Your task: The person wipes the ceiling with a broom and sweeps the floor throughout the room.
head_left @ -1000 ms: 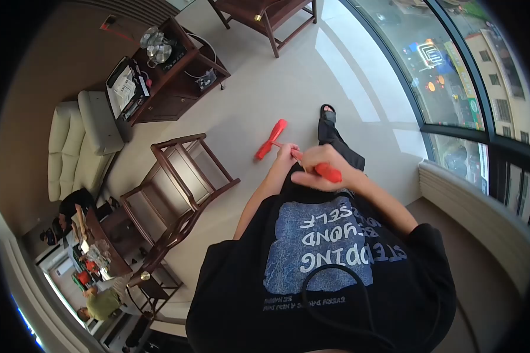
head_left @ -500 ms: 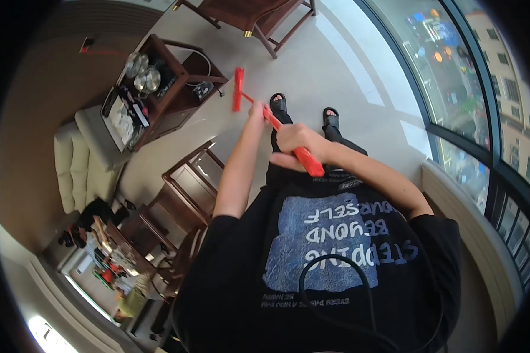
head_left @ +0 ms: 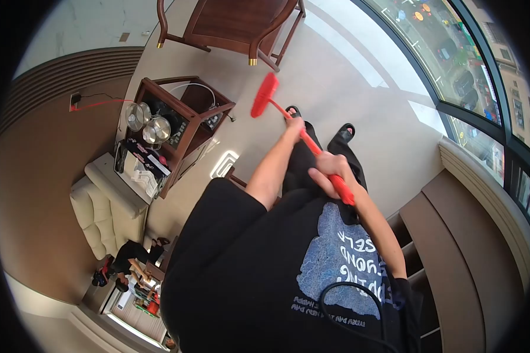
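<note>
A red long-handled brush [head_left: 265, 96] runs slantwise in front of me, its wide textured head out past my feet and its thick grip near my waist. My left hand [head_left: 294, 127] is closed around the thinner part of the handle. Closer to my body, my right hand [head_left: 334, 169] wraps around the thick red grip, whose end sticks out below the fist. The head appears over the pale floor [head_left: 335, 76]; I cannot tell whether it touches it.
A wooden chair [head_left: 224, 23] stands ahead. To the left are a wooden cart [head_left: 188, 141] with metal pots [head_left: 156, 129] and a cream sofa [head_left: 100, 206]. A person in black [head_left: 132, 259] is at the far left. Tall windows [head_left: 453, 65] line the right, above a ledge [head_left: 483, 182].
The brush head has swung up and turned, showing its wide face. Both hands have shifted right in view, still on the handle. My view has turned and tilted.
</note>
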{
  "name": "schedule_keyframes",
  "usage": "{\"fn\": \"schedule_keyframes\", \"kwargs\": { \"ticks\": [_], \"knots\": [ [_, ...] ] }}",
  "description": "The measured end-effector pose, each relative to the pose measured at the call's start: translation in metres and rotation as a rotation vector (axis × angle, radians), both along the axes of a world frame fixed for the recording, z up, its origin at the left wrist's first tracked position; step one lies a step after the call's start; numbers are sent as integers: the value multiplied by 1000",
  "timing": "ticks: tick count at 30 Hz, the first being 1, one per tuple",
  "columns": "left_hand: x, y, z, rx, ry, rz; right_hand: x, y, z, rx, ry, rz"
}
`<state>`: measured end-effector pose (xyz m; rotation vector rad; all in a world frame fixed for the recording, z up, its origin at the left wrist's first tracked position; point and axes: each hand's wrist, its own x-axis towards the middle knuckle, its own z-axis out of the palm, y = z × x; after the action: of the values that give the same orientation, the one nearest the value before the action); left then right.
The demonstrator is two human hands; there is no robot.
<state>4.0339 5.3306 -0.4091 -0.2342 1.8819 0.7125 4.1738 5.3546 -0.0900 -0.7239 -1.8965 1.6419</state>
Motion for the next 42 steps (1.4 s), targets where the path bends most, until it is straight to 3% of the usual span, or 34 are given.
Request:
{"fn": "schedule_keyframes", "kwargs": {
  "ticks": [1, 3, 6, 7, 8, 9, 10, 11, 12, 13, 14, 17, 21, 23, 25, 27, 29, 30, 32, 35, 38, 41, 42],
  "knots": [
    [20, -2, 27, -7, -98, -60, 11, -3, 9, -13, 18, -17],
    [30, 3, 31, -152, -320, -11, 28, -5, 16, 5, 12, -17],
    [17, 11, 59, 58, -122, 192, 26, 13, 41, 77, 96, 57],
    [-4, 10, 66, 97, -203, 153, 18, 17, 45, 121, 111, 75],
    [-21, 8, 14, 41, -235, 205, 5, 19, 42, 128, 122, 87],
    [-54, 3, -14, 224, -387, 323, -11, 19, 32, 163, 180, 63],
    [-80, 19, 55, 200, -463, 489, -25, 22, 22, 148, 209, 53],
    [-90, 38, 92, 212, -419, 459, -38, 27, 6, 231, 165, 44],
    [-97, 37, 100, 208, -379, 444, -49, 25, -30, 222, 98, 54],
    [-121, 33, 62, 134, -621, 339, -54, 28, -39, 109, 99, -9],
    [-106, 36, 72, 261, -665, 74, -57, 33, -44, 31, 61, -73],
    [-79, 39, 56, 365, -638, 60, -37, 36, -47, -61, 73, -105],
    [-11, 38, 59, 61, -683, 82, 24, 20, 2, 37, -45, -73],
    [12, 27, 49, 25, -744, 365, 47, 12, 29, 50, -61, -4],
    [29, 16, 64, 39, -654, 376, 51, 2, 38, 69, -73, 53],
    [15, 10, 94, 120, -674, 319, 42, -3, 38, 136, 82, 133],
    [-12, 1, 109, 200, -721, 515, 23, -6, 32, 175, 72, 172],
    [-28, -1, 94, 198, -718, 508, 10, -7, 22, 174, 100, 163],
    [-66, 6, 48, 181, -404, 391, -10, -7, 3, 184, 125, 133],
    [-95, 21, 87, 87, -412, 266, -30, -7, -23, 108, 111, -45],
    [-96, 24, 52, 121, -491, 214, -24, -3, -35, 4, 124, -124],
    [-26, 26, 66, -9, -426, -8, 11, -10, -27, 32, 22, -92],
    [-17, 25, 36, -29, -520, -24, 23, -12, -16, 48, 20, -61]
  ]
}}
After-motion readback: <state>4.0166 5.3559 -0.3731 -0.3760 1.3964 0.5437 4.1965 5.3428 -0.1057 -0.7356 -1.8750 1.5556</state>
